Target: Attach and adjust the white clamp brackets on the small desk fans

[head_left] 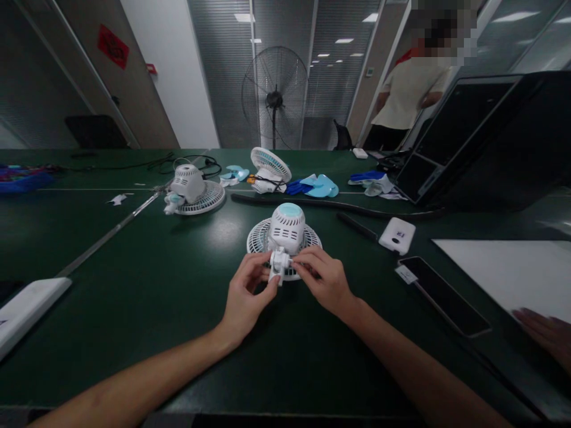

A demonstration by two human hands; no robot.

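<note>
A small white fan (pixel 288 229) lies face down on the green table (pixel 187 333), its motor housing with a light blue cap on top. From the housing a white clip bracket (pixel 279 261) points toward me. My left hand (pixel 247 288) grips this bracket from the left, thumb and fingers closed on it. My right hand (pixel 323 276) pinches a small white part (pixel 290 261) at the bracket's right side; the fingertips partly hide it.
Behind stand two more white fans (pixel 187 184) (pixel 270 169), blue fan blades (pixel 321 186) and gloves (pixel 372 181). A black strip (pixel 312 204) crosses behind the fan. On the right are a power bank (pixel 398 236), a phone (pixel 446 296), a white board (pixel 513 267) and another person's hand (pixel 546 333).
</note>
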